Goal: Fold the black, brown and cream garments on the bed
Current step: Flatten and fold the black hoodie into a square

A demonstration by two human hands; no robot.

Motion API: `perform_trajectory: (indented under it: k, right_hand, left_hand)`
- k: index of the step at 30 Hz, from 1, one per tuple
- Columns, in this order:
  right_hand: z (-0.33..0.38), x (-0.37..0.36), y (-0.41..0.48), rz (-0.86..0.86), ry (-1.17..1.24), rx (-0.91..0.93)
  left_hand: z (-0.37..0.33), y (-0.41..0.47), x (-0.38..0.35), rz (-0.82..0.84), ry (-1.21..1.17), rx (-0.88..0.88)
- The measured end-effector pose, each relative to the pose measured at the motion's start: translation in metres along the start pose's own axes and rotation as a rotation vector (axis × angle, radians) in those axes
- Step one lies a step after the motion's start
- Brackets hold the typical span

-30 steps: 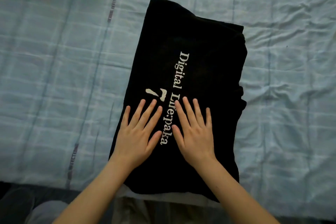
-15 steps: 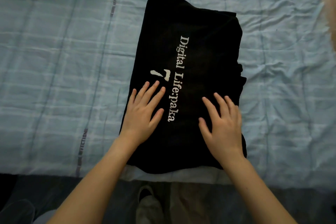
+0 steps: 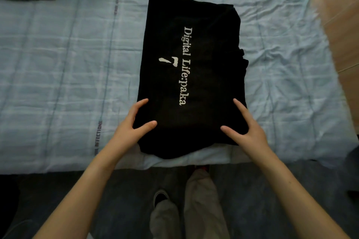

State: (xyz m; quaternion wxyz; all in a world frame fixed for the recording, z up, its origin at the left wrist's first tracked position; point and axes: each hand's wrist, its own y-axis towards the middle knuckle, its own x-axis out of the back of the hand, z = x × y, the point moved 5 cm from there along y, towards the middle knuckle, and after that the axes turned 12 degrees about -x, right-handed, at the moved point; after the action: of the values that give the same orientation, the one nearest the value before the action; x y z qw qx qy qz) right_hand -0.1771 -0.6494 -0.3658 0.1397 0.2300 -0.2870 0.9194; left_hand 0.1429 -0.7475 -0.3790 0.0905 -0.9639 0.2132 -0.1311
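Black garment (image 3: 190,75), folded at the bed's (image 3: 58,64) near edge, is held at both sides — left hand (image 3: 132,128) and right hand (image 3: 250,130) clasping, thumbs on top — and should be lifted evenly.

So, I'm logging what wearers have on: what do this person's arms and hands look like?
The left grip and right grip are bare hands, with no gloves, rings or watch visible. No sleeve shows on the left forearm or right forearm up to the frame's edge.
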Motion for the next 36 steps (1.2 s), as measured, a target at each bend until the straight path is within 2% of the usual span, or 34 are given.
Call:
perform_trajectory:
  k: [6,9,16,25,29,36]
  right_hand:
    - [-0.003,0.009,-0.004,0.105,0.001,-0.011]
    - [0.002,0.01,-0.006,0.116,0.006,0.026]
    - [0.022,0.023,-0.021,-0.002,0.063,0.132]
    - [0.089,0.076,-0.035,-0.162,0.095,0.243]
    - [0.123,0.093,-0.018,-0.227,0.153,0.265]
    - [0.169,0.113,0.094,-0.267,0.283,0.283]
  left_hand:
    - [-0.009,-0.012,0.006,0.062,-0.114,-0.031]
    - [-0.007,-0.023,0.006,0.023,-0.11,-0.055]
    - [-0.029,-0.025,0.013,-0.093,-0.087,-0.128]
    - [-0.114,-0.006,0.036,-0.139,0.069,-0.307]
    - [-0.146,0.028,0.042,-0.205,0.063,-0.364]
    - [-0.172,0.142,0.05,-0.32,0.051,-0.415]
